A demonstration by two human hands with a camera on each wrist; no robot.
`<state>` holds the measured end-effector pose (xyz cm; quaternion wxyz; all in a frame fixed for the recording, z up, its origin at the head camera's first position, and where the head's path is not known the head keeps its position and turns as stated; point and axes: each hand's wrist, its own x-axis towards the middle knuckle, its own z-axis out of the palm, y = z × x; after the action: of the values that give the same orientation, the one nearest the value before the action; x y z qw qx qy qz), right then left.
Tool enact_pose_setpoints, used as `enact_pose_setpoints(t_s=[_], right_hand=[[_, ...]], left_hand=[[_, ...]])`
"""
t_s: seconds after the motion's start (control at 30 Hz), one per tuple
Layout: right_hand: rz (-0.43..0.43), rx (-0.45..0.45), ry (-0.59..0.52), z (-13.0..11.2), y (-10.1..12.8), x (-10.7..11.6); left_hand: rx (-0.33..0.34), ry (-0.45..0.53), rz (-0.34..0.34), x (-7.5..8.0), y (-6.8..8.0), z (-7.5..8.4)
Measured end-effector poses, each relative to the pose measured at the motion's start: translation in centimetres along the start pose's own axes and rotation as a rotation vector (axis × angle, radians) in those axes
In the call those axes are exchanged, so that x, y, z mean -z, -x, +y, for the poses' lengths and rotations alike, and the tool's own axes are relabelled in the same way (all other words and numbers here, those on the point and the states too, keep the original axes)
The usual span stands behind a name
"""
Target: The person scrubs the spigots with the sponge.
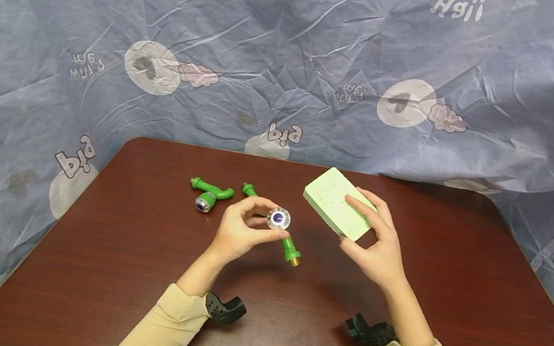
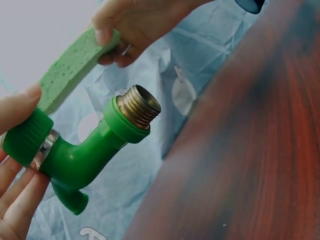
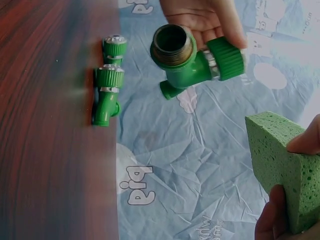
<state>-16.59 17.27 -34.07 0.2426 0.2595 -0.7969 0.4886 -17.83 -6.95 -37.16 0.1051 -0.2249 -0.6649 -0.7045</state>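
Observation:
My left hand [image 1: 239, 228] grips a green plastic tap [image 2: 82, 155] by its ribbed knob, thumb on one side and fingers on the other. A blue-and-silver cap on the knob faces up in the head view. The tap's brass threaded inlet [image 2: 140, 107] points away from the left hand, and its short spout hangs lower. My right hand [image 1: 381, 247] holds a light green sponge [image 1: 335, 202] between thumb and fingers, raised beside the tap. In the head view a gap shows between sponge and tap.
On the brown table [image 1: 122, 294], a second green tap [image 1: 209, 193] lies to the left. Another tap [image 1: 249, 189] lies partly hidden behind the left hand. A patterned blue-grey cloth [image 1: 297, 59] hangs behind the table. Black wrist mounts [image 1: 225, 308] sit at both cuffs.

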Motion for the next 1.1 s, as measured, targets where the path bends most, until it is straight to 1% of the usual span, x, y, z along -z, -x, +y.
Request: enact_pose_setpoints(t_s=[0.17,0.27,0.43,0.5,0.6,0.73,0.97,1.1], right_hand=[[0.015,0.0,-0.019,0.0,0.0,0.3],[0.021,-0.002,-0.035,0.0,-0.1,0.5],[0.021,-0.013,-0.033,0.0,-0.1,0.7],[0.022,-0.014,-0.028,0.0,-0.1,0.7],[0.025,-0.016,-0.02,0.1,-0.1,0.8],[0.025,-0.024,-0.013,0.2,-0.1,0.9],[0.008,-0.041,-0.016,0.3,-0.1,0.9],[0.002,-0.052,-0.008,0.4,-0.1,0.9]], left_hand=[[0.065,0.015,-0.043,0.0,0.0,-1.0],[0.096,0.009,-0.047,0.0,0.1,-1.5],[0.099,-0.09,-0.014,0.2,0.2,-2.2],[0.105,-0.116,-0.012,0.3,0.2,-2.4],[0.153,-0.102,-0.031,0.5,0.1,-2.9],[0.236,-0.09,-0.06,0.8,0.2,-3.6],[0.328,-0.076,-0.078,1.4,0.4,-4.9],[0.359,-0.111,-0.091,2.0,0.3,-7.0]])
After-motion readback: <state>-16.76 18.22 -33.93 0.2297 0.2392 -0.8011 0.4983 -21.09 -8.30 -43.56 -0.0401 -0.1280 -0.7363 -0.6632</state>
